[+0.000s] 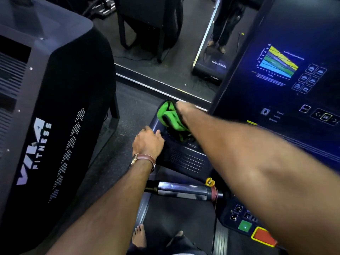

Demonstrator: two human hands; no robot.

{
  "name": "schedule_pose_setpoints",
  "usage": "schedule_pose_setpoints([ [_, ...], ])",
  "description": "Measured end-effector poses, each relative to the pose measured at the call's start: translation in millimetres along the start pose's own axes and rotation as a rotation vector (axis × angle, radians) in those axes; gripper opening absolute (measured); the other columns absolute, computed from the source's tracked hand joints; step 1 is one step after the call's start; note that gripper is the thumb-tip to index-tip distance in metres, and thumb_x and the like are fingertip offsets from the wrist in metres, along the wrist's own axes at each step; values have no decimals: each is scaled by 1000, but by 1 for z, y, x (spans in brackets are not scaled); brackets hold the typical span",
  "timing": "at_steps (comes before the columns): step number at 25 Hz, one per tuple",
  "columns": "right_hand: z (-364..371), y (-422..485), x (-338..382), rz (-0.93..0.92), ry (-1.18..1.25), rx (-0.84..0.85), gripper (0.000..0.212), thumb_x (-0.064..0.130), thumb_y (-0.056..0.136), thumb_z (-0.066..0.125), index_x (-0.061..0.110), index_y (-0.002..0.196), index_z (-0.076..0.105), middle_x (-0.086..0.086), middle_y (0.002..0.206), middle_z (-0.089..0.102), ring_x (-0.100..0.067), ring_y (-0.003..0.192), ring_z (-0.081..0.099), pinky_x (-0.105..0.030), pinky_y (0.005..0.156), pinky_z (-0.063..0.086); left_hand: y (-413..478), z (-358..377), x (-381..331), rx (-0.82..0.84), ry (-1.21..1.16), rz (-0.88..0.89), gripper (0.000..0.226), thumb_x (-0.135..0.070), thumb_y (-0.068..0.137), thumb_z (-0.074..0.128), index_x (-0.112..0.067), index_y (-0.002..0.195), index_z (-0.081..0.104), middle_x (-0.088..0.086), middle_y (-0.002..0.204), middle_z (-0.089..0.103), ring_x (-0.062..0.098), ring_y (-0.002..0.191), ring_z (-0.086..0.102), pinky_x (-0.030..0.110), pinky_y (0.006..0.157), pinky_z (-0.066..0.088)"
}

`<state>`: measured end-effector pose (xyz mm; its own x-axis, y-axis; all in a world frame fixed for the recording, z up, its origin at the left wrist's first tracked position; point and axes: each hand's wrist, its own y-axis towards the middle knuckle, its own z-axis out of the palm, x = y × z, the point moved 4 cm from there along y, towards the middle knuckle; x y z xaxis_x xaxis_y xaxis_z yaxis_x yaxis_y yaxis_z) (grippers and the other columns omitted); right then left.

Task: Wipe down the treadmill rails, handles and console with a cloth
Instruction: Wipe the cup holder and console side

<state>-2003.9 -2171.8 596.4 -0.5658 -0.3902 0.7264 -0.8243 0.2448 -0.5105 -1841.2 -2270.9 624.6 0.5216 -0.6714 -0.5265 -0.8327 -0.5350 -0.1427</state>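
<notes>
My right hand (181,109) reaches forward and grips a green and black cloth (168,117), pressing it into the left end of the treadmill console tray (185,159). The fingers are mostly hidden behind the cloth. My left hand (148,141), with a brown strap on the wrist, rests on the tray's left edge with fingers bent over it. The lit console screen (287,74) stands at the right. A chrome handle (182,190) runs across below the tray.
A second dark treadmill (46,107) marked VIA FITNESS stands close on the left. A floor mirror (165,67) ahead reflects a person's legs. A green button (244,226) and red stop button (264,236) sit lower right. My bare feet (140,236) stand on the belt.
</notes>
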Motion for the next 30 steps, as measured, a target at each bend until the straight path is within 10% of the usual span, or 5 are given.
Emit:
schedule_pose_setpoints([
  [4, -43, -73, 8, -355, -153, -511, 19, 20, 93, 55, 23, 112, 59, -9, 147, 33, -29, 109, 52, -39, 90, 42, -1, -2, 1, 3, -37, 15, 34, -33, 90, 50, -4, 106, 57, 22, 109, 64, 42, 98, 61, 41, 78, 47],
  [11, -21, -107, -4, -989, -986, -463, 44, 31, 93, 49, 4, 127, 58, -14, 153, 32, -30, 138, 30, -45, 109, 23, 1, -2, 3, 7, -48, -13, 35, -35, 91, 50, -5, 108, 58, 22, 110, 64, 42, 100, 60, 40, 81, 47],
  [18, -15, -59, -19, -267, -899, -14, 86, 61, 93, 20, -3, 151, 26, -25, 155, 31, -41, 145, 22, -53, 120, 8, 1, 0, 3, 0, -31, -16, 37, -37, 94, 47, -6, 110, 58, 21, 112, 64, 41, 102, 59, 41, 81, 45],
  [27, -37, -73, 0, -272, -1263, 389, 59, 42, 97, 34, 7, 143, 46, -17, 150, 42, -35, 138, 38, -48, 113, 31, -1, 0, 0, 18, 7, -5, 42, -38, 94, 44, -2, 111, 56, 23, 113, 63, 42, 101, 59, 41, 80, 45],
  [30, -37, -72, 2, -289, -1406, 179, 71, 56, 96, 38, 17, 155, 27, -9, 162, 23, -32, 150, 15, -58, 118, 13, -4, 0, 2, 28, 17, 11, 42, -39, 95, 43, -3, 112, 55, 23, 113, 63, 42, 101, 59, 41, 79, 45],
])
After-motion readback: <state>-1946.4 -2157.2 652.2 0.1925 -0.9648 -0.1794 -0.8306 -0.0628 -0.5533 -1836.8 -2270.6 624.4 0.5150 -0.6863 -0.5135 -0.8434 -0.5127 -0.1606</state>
